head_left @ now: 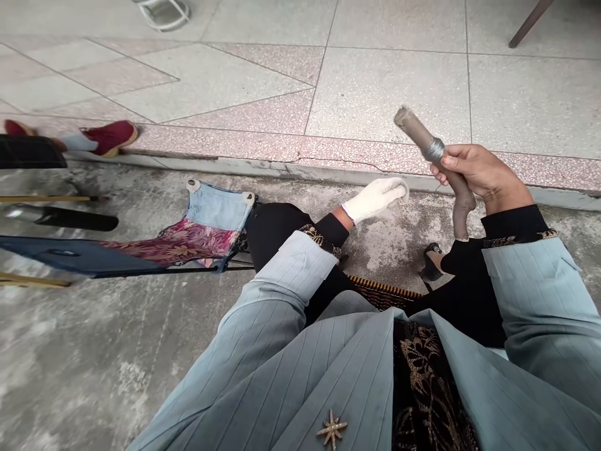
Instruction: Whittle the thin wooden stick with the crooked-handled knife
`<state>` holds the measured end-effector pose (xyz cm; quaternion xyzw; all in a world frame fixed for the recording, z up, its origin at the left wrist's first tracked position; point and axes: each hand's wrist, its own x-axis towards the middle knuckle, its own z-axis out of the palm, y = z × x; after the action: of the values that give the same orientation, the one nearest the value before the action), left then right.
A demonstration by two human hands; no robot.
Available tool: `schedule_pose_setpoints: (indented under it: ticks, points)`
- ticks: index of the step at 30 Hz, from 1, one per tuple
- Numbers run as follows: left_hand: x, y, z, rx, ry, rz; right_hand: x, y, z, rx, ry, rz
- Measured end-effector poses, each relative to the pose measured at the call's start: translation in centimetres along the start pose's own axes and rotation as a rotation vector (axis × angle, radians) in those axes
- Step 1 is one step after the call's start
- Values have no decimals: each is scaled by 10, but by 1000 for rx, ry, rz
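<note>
My right hand [483, 172] is bare and wrapped round a crooked, grey-brown wooden stick [416, 128]. Silvery wire is wound about the stick just above my fingers. Its blunt upper end points up and left, while the knobby lower part bends down towards my knee. Lower and further left, my left hand [375, 199] wears a white knitted glove, its fingers closed together. A greyish, rounded edge shows at the gloved fingertips; I cannot make out whether it is a held thing or part of the glove. The left hand is apart from the stick.
On the left stands a folding lounger [201, 241] with blue and flowered fabric. Another person's red shoe [113, 138] rests near the kerb [263, 166] between concrete and tiled floor. A dark furniture leg [530, 24] is at the upper right, a white-framed object [164, 14] at the top left.
</note>
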<state>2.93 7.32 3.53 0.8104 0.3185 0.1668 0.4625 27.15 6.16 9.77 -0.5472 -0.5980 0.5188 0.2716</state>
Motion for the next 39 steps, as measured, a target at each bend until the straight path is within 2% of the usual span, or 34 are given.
schedule_pose_setpoints:
  ticks: [2,5,8,11,13,16,17,19,21,25,27,29,34,36,39]
  points:
    - [1,1,6,55,-22,-1,4,4,6,-25,124,41]
    - [2,-2,13,224,-105,1,14,14,17,-260,151,140]
    - [2,-6,19,461,-181,17,22,22,26,-692,21,207]
    - [2,-7,21,647,-224,18,25,26,31,-984,-233,260]
    - [1,-7,20,685,-244,31,25,28,34,-993,-443,291]
    - [0,-7,13,615,-278,93,21,28,31,-791,-743,265]
    - [0,-8,10,552,-286,118,18,26,29,-692,-814,242]
    - [0,-7,3,372,-274,147,11,19,20,-502,-864,192]
    - [-1,-5,-2,196,-205,125,3,9,8,-383,-739,146]
    - [-2,1,-1,65,-73,39,-5,-1,-6,-110,-188,29]
    - [-1,2,4,88,-50,7,-1,2,-3,-17,-13,21]
    - [1,-1,8,199,-63,-25,4,7,4,-49,60,82]
    - [5,-9,13,486,-128,-98,16,19,11,-314,88,201]
    - [5,-9,14,533,-138,-96,20,22,10,-498,123,239]
    - [4,-7,16,588,-188,-22,27,27,12,-838,136,283]
